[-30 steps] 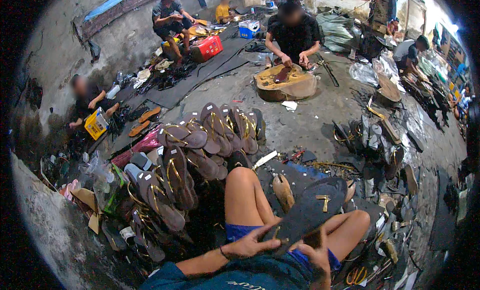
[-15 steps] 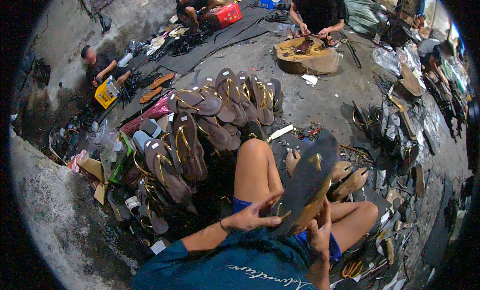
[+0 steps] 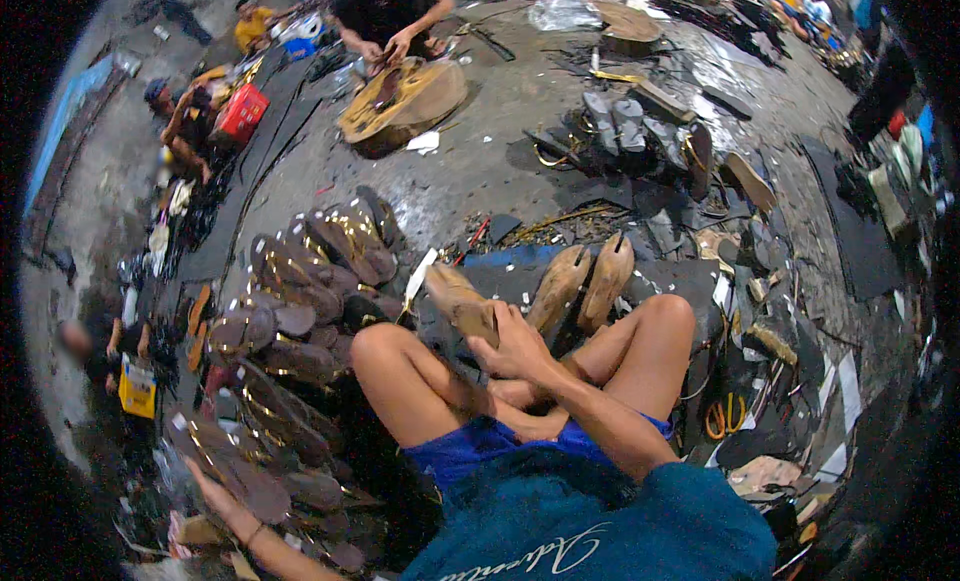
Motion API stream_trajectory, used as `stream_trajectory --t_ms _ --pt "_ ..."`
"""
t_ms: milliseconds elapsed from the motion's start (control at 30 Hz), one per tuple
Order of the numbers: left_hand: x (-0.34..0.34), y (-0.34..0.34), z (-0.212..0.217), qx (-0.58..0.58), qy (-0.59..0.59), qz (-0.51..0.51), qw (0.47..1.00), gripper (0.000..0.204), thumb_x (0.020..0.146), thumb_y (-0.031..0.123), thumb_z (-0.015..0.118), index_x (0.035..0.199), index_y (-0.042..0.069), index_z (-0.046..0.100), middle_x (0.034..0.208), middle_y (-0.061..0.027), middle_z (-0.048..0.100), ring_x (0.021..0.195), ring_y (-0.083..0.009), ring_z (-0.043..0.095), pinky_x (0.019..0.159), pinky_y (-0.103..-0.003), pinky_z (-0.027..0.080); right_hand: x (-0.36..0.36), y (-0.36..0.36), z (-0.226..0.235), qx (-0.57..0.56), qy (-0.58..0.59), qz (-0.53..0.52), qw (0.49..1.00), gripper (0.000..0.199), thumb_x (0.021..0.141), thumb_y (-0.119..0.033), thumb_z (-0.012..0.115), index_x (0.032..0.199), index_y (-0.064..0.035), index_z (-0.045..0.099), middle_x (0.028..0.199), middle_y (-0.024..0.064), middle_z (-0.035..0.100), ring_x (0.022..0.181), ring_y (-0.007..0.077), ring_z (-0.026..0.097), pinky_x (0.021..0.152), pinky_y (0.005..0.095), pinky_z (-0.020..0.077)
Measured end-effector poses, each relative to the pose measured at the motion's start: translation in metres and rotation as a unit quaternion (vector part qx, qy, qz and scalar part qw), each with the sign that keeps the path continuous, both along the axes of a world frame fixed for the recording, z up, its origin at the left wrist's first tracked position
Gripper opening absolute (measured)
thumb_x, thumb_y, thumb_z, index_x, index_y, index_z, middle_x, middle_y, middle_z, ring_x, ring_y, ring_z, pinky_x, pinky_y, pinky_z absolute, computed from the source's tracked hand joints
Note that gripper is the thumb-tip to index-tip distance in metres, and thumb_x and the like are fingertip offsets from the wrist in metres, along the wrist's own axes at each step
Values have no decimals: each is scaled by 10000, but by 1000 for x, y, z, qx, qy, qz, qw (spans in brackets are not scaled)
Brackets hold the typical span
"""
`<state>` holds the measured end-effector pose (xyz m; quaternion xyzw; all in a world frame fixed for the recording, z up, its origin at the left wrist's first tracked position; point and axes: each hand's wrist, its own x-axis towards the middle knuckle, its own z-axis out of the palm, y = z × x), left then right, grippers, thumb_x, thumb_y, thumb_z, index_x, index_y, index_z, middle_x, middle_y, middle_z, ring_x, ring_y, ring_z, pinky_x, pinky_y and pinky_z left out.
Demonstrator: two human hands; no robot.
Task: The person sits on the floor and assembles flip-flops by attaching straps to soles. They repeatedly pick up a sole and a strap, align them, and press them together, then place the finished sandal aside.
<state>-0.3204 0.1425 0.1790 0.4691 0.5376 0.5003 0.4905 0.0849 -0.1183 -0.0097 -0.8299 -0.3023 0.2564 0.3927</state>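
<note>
Floor [image 3: 420,196]: found grey, scuffed and strewn with scraps.
Sandal pile [image 3: 297,353]: lay toward the floor's left edge, overlapping, brown with gold straps.
Dark mat [image 3: 690,278]: lay ahead of the knees, with a blue strip [image 3: 525,255] along its far edge.
Paired lasts [image 3: 559,287]: rested side by side toward the mat's right edge, ungripped.
Third wooden last [image 3: 455,293]: sat left of the pair, long axis slanting from far left to near right; nearer the right hand.
Outer sandal [image 3: 240,476]: lay at the pile's near left edge, slanted likewise, just beside the left hand.
Right hand [image 3: 515,343]: closed around the third wooden last's near end.
Left hand [image 3: 212,491]: placed along the outer sandal's left edge; impossible to tell whether gripping.
</note>
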Motion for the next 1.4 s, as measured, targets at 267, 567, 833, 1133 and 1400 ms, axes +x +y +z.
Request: stream_trajectory --t_ms 267,567,833,1133,1400 --pt "56 -24 -37 432 505 86 742 494 999 221 474 1394 -55 367 1471 -206 346 1371 -307 318 1140 -407 223 165 51 -69 -55 -186 -50 980 439 835 -389 620 1019 9 616 1067 245 610 1015 399 575 866 476 484" --pt "282 -121 -86 351 246 -330 841 414 865 172 640 1212 -34 551 1231 -216 574 1156 -318 548 1004 -413 411 369 17 -176 -268 -251 -115 923 589 745 -370 730 1240 -89 576 1504 226 227 1352 417 254 1065 518 307" --pt "290 -170 -135 21 165 -511 843 411 896 197 636 1242 -11 556 1215 -187 601 1127 -290 586 985 -368 441 396 15 -202 6 -359 -175 917 362 816 -173 666 1154 -57 606 1266 150 557 1143 322 535 954 434 430" --pt "306 -126 -94 -74 -120 -280 949 582 788 -35 701 1316 -25 456 1256 -172 548 1199 -253 528 1005 -359 446 64 -38 -23 247 379 89 887 407 821 -24 701 1199 -31 551 1078 77 613 828 166 617 707 314 528" --pt "226 -175 -56 65 48 -656 751 627 797 -16 671 1384 40 458 1242 -120 605 1124 -198 586 982 -313 449 -40 -119 58 355 184 87 912 563 824 -43 718 1324 -34 460 1268 127 544 1190 209 527 1011 391 437"
